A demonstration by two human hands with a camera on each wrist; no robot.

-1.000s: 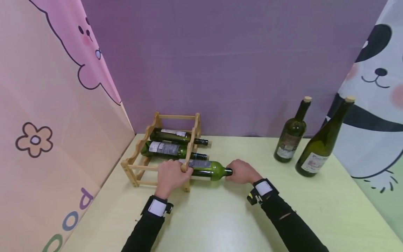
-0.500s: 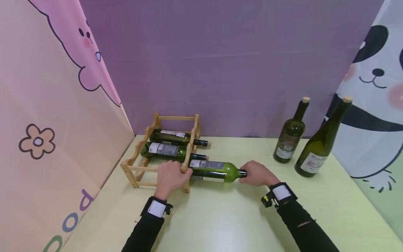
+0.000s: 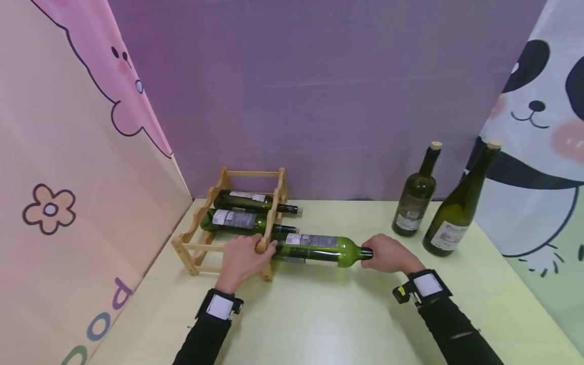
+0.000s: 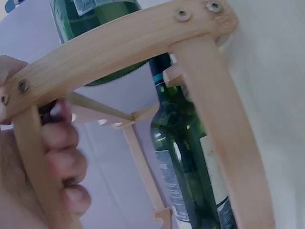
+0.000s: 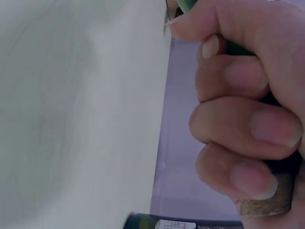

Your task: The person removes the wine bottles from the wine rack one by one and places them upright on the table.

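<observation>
The left hand (image 3: 244, 257) grips the near right corner of a pale wooden wine rack (image 3: 204, 247), while the right hand (image 3: 389, 253) clasps the dark neck of a green glass bottle (image 3: 319, 249) lying sideways, its base end at the rack's right side. Two labelled green bottles (image 3: 234, 219) lie in the rack; two corked dark-green bottles (image 3: 414, 203) stand farther right on the pale tabletop (image 3: 319, 319).

Left hand (image 3: 243, 256) and right hand (image 3: 390, 253) stand well apart, about level, backs upward. Both grip: the left with curled fingers (image 4: 66, 164), the right with all fingers wrapped round, its thumb (image 5: 195, 21) reaching past them. The left forearm (image 3: 203, 337) runs back and slightly outward from its hand; the right forearm (image 3: 456, 319) slants outward, its wrist bent toward the left hand.
</observation>
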